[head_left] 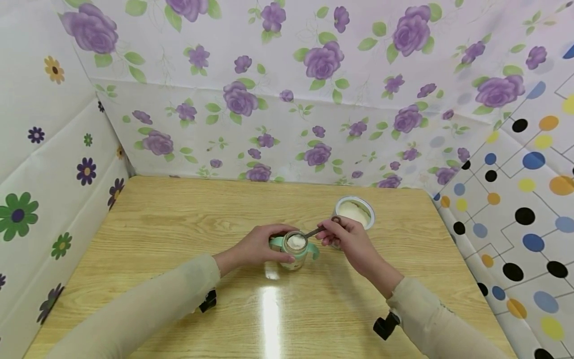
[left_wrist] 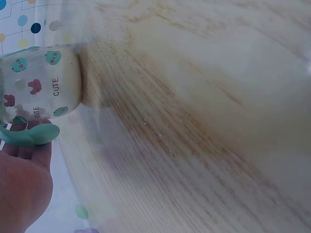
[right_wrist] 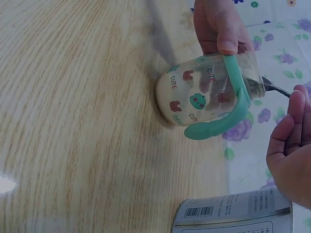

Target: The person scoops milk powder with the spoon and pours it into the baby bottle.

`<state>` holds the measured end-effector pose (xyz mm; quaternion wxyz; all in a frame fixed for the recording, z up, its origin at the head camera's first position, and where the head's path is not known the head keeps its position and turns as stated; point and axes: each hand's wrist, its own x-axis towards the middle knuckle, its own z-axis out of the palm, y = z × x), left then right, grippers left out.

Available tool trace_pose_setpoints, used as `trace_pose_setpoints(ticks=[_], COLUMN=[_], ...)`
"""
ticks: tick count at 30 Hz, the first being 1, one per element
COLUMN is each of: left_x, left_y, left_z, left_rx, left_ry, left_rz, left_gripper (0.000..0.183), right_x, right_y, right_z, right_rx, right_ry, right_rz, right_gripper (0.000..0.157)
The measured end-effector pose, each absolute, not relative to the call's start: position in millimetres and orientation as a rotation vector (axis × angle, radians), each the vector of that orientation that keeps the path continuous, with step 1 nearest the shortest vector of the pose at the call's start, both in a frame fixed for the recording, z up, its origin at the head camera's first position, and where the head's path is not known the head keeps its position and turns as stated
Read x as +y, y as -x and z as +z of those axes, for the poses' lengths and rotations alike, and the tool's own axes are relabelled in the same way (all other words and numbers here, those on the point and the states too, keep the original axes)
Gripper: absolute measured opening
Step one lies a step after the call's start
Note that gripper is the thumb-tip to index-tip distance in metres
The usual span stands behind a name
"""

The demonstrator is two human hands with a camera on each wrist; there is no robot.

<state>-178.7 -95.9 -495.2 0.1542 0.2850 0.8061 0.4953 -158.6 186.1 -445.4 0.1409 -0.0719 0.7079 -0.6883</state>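
Observation:
A clear baby bottle (head_left: pixel 293 263) with mint-green handles stands upright on the table; the left wrist view shows the word CUTE and small animal prints on the bottle (left_wrist: pixel 41 85). My left hand (head_left: pixel 256 246) grips it from the left, thumb at the front. With my right hand (head_left: pixel 352 243) I pinch the handle of a metal spoon (head_left: pixel 316 231). In the right wrist view the spoon (right_wrist: pixel 276 89) slants through the mouth of the bottle (right_wrist: pixel 204 92). White powder (head_left: pixel 296 242) shows at the bottle's mouth. Pale contents sit at its bottom.
An open can (head_left: pixel 371 213) of cream-coloured powder stands behind my right hand, partly covered by it. White specks (left_wrist: pixel 163 138) lie on the wooden table (head_left: pixel 179 214). Patterned sheets enclose the back and both sides.

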Motion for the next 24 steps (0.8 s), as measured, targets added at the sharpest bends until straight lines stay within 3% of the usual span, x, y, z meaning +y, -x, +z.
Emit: trace_pose_setpoints(ticks=[8, 24], left_x=[-95.9, -96.9], left_y=[179.3, 177.7], left_z=[-496.5, -495.7], left_rx=[2.318, 2.286], left_ry=[-0.816, -0.827], left_rz=[1.409, 1.439], left_gripper=[0.069, 0.066], right_x=[181.5, 176.8], right_y=[161.5, 155.6], right_z=[-448.2, -446.3], right_rx=[2.152, 2.412], right_ry=[0.327, 0.594], right_rz=[-1.955, -1.754], right_gripper=[0.039, 0.017])
